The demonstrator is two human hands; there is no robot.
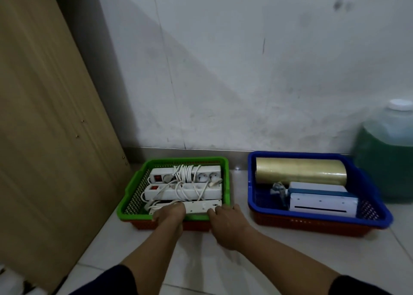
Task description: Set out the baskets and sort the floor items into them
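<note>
A green basket (226, 178) sits nested on a red basket (194, 225) on the floor by the wall. It holds three white power strips with coiled cords; the nearest one (199, 206) lies along the front rim. My left hand (168, 214) and my right hand (225, 218) both rest on that front rim, fingers curled over it and touching the nearest strip. To the right a blue basket (252, 182), nested on another red one (290, 223), holds a roll of clear film (299, 170), a white and blue box (321, 203) and a small wrapped item (278, 188).
A tall wooden board (44, 127) leans at the left, close to the green basket. A large jug of green liquid (386, 156) stands at the far right against the white wall. Pale floor tiles (290, 261) lie in front of the baskets.
</note>
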